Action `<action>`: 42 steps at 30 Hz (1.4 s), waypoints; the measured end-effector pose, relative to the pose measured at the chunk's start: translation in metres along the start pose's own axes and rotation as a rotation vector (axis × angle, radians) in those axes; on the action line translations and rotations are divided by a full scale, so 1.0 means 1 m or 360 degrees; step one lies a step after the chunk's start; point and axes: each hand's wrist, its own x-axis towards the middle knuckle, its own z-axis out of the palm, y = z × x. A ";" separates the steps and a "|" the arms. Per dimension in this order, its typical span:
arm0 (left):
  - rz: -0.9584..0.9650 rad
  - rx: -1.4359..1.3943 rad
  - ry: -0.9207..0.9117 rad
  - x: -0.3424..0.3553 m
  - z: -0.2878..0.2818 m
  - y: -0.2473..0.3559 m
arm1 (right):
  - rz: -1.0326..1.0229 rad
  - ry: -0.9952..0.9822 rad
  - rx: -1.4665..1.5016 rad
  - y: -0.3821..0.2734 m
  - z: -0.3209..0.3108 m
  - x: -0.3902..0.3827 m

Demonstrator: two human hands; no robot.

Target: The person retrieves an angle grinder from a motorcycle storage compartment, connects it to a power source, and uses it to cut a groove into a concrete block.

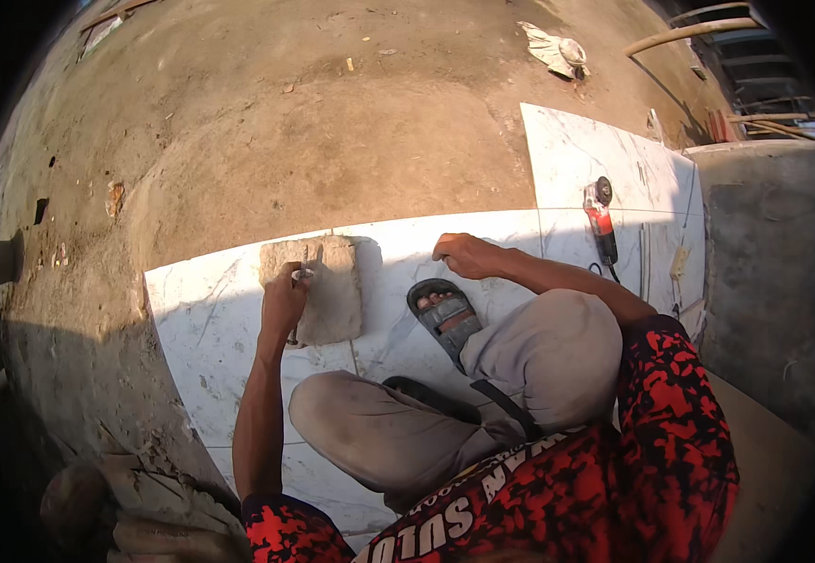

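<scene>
My left hand (285, 296) is closed at the left side of a rough, grey-brown concrete-like block (334, 296) lying on the white marbled tiles (210, 328). Its fingers grip something slim and metallic, partly hidden by the hand, whose kind I cannot make out. My right hand (464, 255) rests low over the tiles to the right of the block, near their far edge. Its fingers are curled in, and whatever they may hold is hidden. Between the hands and nearer to me is my sandalled foot (443, 311).
A red and black angle grinder (601, 223) lies on the tiles at right, its cord running toward me. Beyond the tiles stretches bare brown ground (332, 141). A whitish crumpled sack (555, 50) sits far off. A low grey wall (764, 272) bounds the right side.
</scene>
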 end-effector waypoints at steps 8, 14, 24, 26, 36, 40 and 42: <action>0.0237 0.0402 0.0115 -0.010 0.043 0.027 | 0.1435 0.0489 -0.0135 0.088 -0.008 -0.309; 0.0083 0.0431 0.0122 -0.010 0.034 0.013 | 0.1686 0.1106 0.0098 0.188 0.090 -0.417; -0.0312 0.0778 -0.0036 0.006 0.041 0.023 | 0.2381 0.1361 0.0203 0.311 0.128 -0.534; -0.0315 0.0905 0.0039 0.007 0.039 0.014 | 0.2146 0.1641 0.0442 0.300 0.115 -0.496; -0.0597 0.1083 -0.0102 -0.002 0.026 0.019 | 0.2817 0.1539 0.0184 0.310 0.211 -0.601; -0.0575 0.1129 0.0008 -0.006 -0.009 0.032 | 0.3183 0.1061 0.0453 0.349 0.217 -0.601; -0.0305 0.1197 -0.0072 0.020 0.008 0.034 | 0.3214 0.1093 0.0439 0.360 0.243 -0.661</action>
